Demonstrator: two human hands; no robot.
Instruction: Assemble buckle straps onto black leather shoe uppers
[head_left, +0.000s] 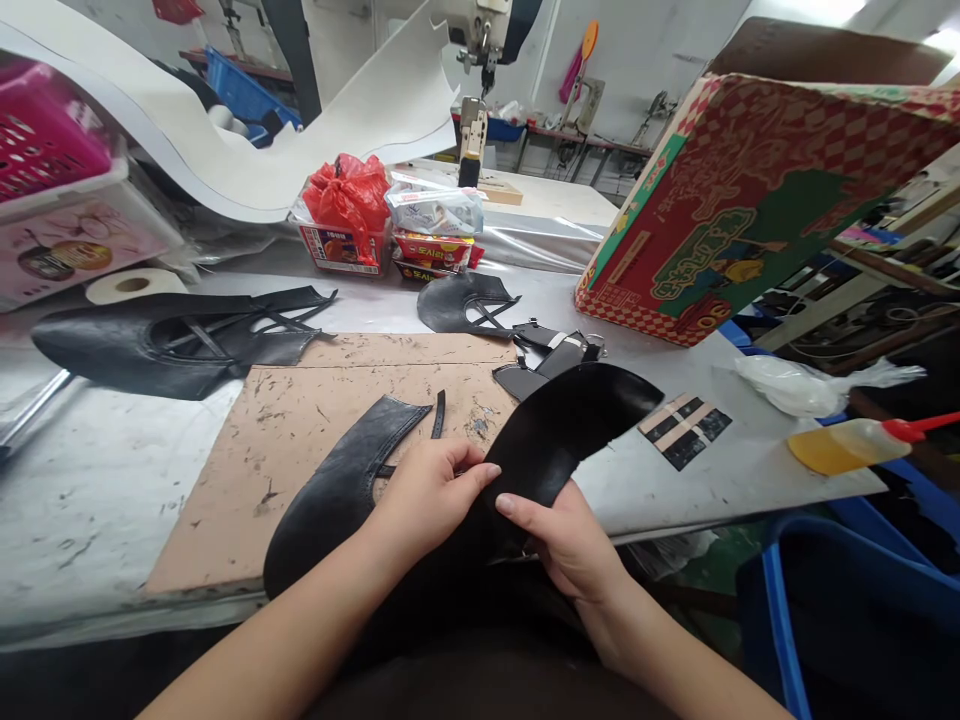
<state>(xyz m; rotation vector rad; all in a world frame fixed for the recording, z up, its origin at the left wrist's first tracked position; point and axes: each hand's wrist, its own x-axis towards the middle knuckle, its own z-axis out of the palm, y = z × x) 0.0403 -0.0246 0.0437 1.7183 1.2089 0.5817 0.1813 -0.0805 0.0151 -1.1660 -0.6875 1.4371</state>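
Observation:
A curved black leather shoe upper piece [570, 420] is held between my two hands above the table's front edge. My left hand [439, 485] pinches its left edge with thumb and forefinger. Lower down, my right hand [566, 535] grips it, thumb on top and fingers underneath. Partly behind my left wrist lies another black upper [337, 480] on a brown cardboard sheet [247, 480]. A short black strap [439, 412] sticks up beside it. Further back are a stack of black uppers [135, 340] on the left and a smaller upper [450, 303] in the middle.
Black cut parts [547, 350] lie right of the cardboard. A red-green carton [690, 220] stands at the right, near a yellow liquid bottle [847, 445] and a plastic bag [802, 385]. Blue bins [787, 600] sit below. A sewing machine [480, 90] stands behind.

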